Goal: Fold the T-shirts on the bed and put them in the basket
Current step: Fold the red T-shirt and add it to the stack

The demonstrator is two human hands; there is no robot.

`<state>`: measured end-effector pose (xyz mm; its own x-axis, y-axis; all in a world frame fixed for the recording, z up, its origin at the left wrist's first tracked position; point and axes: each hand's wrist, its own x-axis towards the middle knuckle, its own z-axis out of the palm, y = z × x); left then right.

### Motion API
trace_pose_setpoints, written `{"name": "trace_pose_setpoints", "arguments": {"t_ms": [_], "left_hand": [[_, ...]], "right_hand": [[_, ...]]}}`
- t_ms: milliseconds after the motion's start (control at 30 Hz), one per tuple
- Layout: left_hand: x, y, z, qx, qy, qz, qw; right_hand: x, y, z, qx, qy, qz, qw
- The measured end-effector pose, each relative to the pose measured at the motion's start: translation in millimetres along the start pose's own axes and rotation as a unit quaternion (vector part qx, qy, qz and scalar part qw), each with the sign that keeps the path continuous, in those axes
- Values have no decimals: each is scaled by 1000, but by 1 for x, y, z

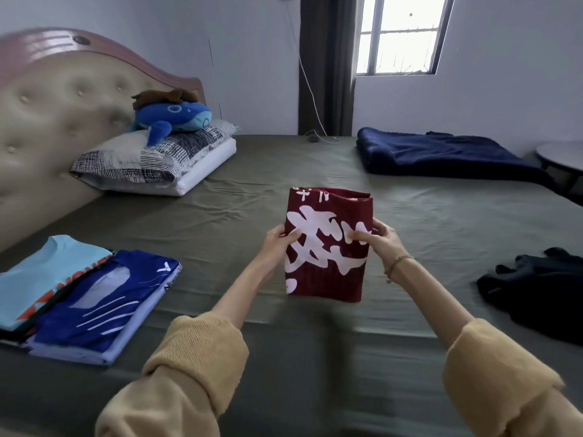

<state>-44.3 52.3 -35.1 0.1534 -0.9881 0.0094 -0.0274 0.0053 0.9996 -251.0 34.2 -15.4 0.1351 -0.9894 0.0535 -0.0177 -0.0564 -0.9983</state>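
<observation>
Folded red T-shirt (326,244) held upright above the middle of the bed (252,197), pinched at its side edges: left hand (279,244) at 9 o'clock of the bundle, right hand (383,241) at 3 o'clock, thumbs on the printed face, fingers curled behind. The cloth appears light and soft; the unsupported lower half hangs and the top fold bulges open, so the layers are likely to slide apart unless both edges are clamped through all thicknesses, or a palm supports the underside. Folded T-shirts, light blue (41,275) and dark blue (104,304), lie at 8 o'clock; a dark unfolded garment (536,288) at 3 o'clock. No basket is in view.
</observation>
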Motion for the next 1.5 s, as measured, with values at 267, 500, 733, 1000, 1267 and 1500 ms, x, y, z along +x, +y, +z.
{"name": "trace_pose_setpoints", "arguments": {"t_ms": [267, 500, 733, 1000, 1267, 1500], "left_hand": [[-43, -70, -19, 53, -93, -11, 994], [-82, -122, -26, 185, -204, -77, 958], [-89, -105, -6, 208, -69, -216, 952], [-98, -101, 34, 136, -114, -265, 948], [-103, -92, 5, 38, -108, -268, 957], [-118, -58, -98, -54, -125, -241, 961]], "right_hand": [[-40, 50, -37, -274, -137, -93, 948], [-85, 109, -46, -437, -266, -44, 858], [-87, 125, -50, -283, 12, 136, 949], [-81, 122, -27, -29, 23, 317, 948], [-78, 109, 1, 111, -75, 341, 931], [-77, 77, 84, 212, -111, 318, 918]]}}
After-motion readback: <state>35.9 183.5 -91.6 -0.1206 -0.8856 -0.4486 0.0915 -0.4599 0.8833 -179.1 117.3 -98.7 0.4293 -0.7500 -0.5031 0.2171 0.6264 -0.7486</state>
